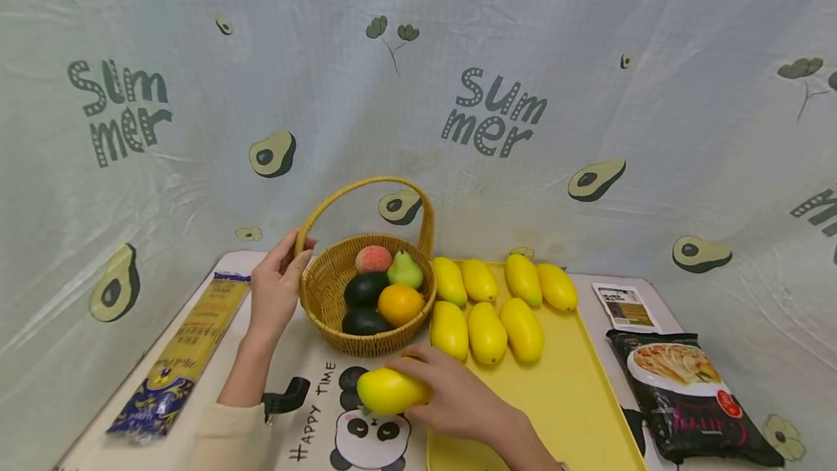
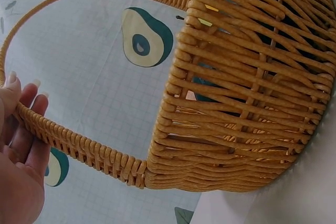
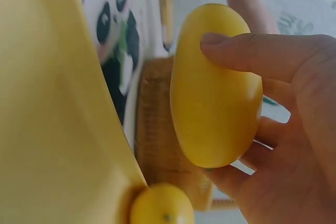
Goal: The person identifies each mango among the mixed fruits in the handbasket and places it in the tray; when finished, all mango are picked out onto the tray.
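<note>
A wicker basket holds a peach, a green pear, two dark avocado-like fruits and an orange. My left hand grips the left side of its arched handle, thumb on one side and fingers on the other. In my right hand is a yellow mango, pinched between thumb and fingers. It hangs in front of the basket, over the panda print near the tray's left edge. Several more mangoes lie in two rows on the yellow tray.
A long pack of noodles lies along the left side of the table. To the right of the tray are a black food bag and a small white packet. A printed curtain closes off the back.
</note>
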`<state>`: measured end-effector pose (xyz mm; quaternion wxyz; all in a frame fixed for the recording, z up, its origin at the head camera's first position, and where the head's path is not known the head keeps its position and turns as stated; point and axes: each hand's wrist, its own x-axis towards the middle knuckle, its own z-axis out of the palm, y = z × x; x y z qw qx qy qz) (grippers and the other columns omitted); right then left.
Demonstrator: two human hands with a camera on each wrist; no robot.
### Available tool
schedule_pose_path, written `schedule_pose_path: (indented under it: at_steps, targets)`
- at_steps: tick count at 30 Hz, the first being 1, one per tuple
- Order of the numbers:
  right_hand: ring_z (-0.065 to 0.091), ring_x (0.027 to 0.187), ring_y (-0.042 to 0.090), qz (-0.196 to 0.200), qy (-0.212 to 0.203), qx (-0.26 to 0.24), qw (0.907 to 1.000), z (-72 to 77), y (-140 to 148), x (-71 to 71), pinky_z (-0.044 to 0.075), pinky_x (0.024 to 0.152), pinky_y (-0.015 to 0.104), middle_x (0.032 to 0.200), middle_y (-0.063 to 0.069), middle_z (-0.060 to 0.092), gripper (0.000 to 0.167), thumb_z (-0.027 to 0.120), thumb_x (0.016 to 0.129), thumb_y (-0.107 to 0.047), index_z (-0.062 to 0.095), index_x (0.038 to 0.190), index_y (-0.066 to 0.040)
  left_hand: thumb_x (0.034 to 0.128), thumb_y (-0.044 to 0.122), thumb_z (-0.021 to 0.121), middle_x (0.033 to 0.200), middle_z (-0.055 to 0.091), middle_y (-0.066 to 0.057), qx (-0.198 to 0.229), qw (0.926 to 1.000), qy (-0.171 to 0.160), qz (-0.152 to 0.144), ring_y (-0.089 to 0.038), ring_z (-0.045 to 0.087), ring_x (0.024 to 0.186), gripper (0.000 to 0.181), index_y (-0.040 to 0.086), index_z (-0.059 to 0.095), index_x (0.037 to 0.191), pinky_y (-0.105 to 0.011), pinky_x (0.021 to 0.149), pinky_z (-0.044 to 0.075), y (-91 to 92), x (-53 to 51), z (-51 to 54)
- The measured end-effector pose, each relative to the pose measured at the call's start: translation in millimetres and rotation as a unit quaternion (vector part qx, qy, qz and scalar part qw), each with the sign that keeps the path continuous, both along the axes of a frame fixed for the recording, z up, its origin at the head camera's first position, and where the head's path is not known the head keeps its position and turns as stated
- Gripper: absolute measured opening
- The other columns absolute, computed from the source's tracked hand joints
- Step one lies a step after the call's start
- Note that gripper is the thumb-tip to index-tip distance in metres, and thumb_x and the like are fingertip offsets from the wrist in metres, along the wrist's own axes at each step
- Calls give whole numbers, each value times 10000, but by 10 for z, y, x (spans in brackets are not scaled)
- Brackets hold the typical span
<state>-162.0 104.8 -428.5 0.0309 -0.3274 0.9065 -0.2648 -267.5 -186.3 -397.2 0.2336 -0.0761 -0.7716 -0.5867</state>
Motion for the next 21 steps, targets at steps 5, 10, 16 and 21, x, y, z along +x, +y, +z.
schedule_pose_path:
  at_steps: [5,10,16,21]
  targets:
    - [527,1207,110,-435,38,-136,9990,78,211,-5,505,1039,387,1378,-126,518,677,796,823,-202,512,1390,-439,1021,262,554,1282,654,-56,61,10000,12,-5,-126,572,1290,453,216,499,1468,-83,1013,441,-1,6,-17]
    - [539,1208,115,-920,189,-335,9950,120,421,-26,515,1036,411,1372,-116,528,688,814,806,-197,525,1386,-428,1021,250,554,1294,648,-75,106,9999,-9,8,-132,573,1291,465,204,486,1479,-95,1013,450,7,-8,-47]
    - [545,1224,137,-1470,414,-494,9870,131,703,-56,511,1034,435,1352,-113,549,667,841,784,-187,573,1379,-325,1024,243,551,1305,648,-59,-10,10000,-15,5,-153,569,1301,475,213,468,1491,-99,1014,450,19,-14,-59]
    - [562,1231,188,-1886,554,-416,9796,109,981,-75,508,1024,462,1344,-62,570,671,851,781,-181,577,1385,-276,1022,265,553,1283,657,-47,14,10000,81,39,-132,575,1287,455,218,496,1471,-86,1010,446,1,-10,-26]
